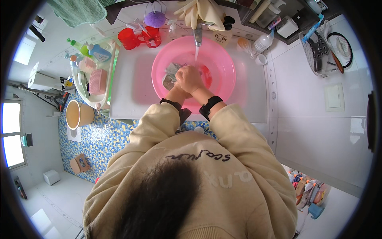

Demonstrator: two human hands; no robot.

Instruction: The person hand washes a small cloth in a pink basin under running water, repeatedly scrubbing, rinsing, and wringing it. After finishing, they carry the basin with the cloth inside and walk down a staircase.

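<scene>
A pink plastic basin (pixel 222 80) sits on the white sink (pixel 125 98), and water runs into it from the metal faucet (pixel 198 37). Over the basin my two hands are pressed together. My right hand (pixel 188 78) lies on top, its fingers curled over my left hand (pixel 181 90), which is mostly covered. Grey-green wet cloth (pixel 172 70) shows beside my fingers; whether they grip it is hard to tell. A brownish patterned piece of cloth (pixel 168 82) rests against the basin's left wall. Something red (pixel 207 76) lies in the basin to the right of my hands.
Two red mugs (pixel 127 38), a purple bath puff (pixel 155 19) and cream rubber gloves (pixel 198 15) are behind the basin. At the left stands a folded baby bathtub (pixel 78 86) holding bottles and a pink box. A white bottle (pixel 262 43) and small cup (pixel 261 59) stand right.
</scene>
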